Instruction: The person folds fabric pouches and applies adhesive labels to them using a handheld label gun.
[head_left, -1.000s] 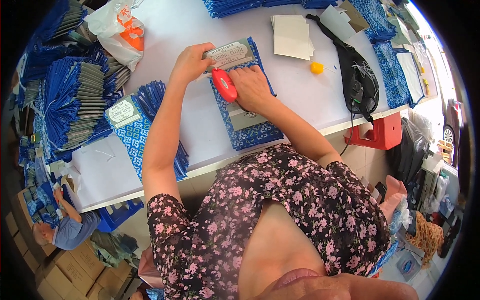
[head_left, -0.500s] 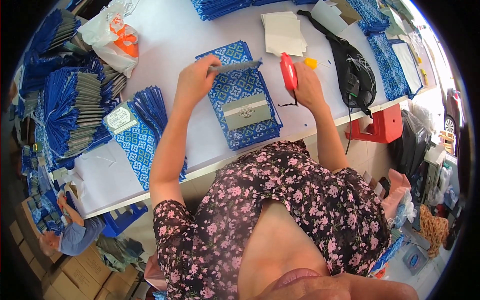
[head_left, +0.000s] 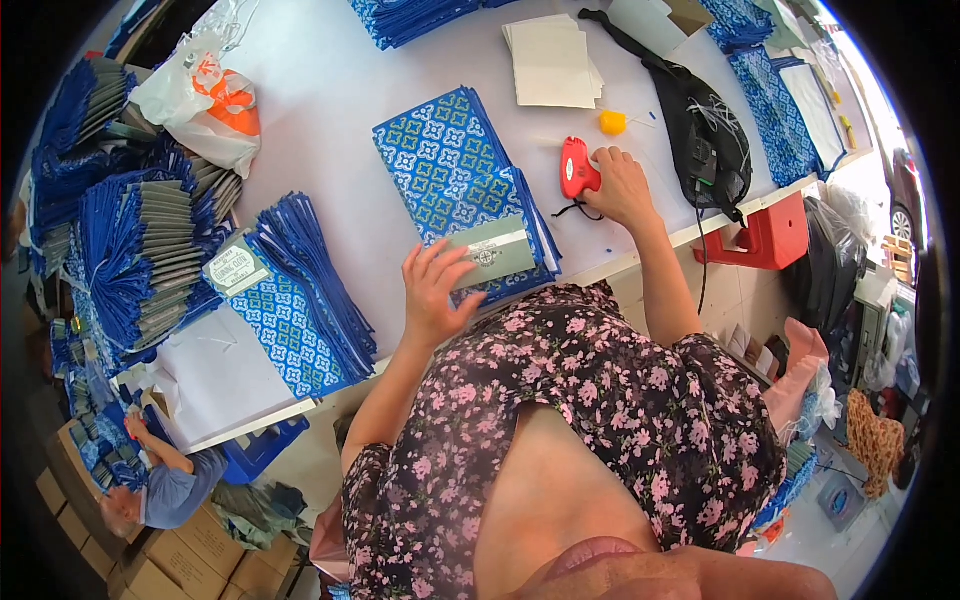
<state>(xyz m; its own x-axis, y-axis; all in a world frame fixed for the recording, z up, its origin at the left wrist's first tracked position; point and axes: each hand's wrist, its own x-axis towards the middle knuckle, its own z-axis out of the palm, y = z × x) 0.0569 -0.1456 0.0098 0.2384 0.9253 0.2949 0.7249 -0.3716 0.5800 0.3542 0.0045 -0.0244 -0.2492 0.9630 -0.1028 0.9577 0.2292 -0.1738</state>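
Note:
A stack of folded blue patterned cloths lies on the table in front of me. A grey-green card band wraps the near end of its top cloth. My left hand is over the left end of this band, fingers spread, holding nothing. To the right of the stack, a red tag gun rests on the table. My right hand is beside its handle, palm down with the fingers stretched out; the thumb side is close to the handle.
Cream cards, a yellow piece and a black bag lie beyond my right hand. Left are another cloth stack, bundled cloths and a plastic bag. A co-worker is at lower left.
My left hand has come down from the stack's far end toward me, onto the card band. The raised cloth edge lies flat. My right hand has lowered the tag gun and its fingers have loosened.

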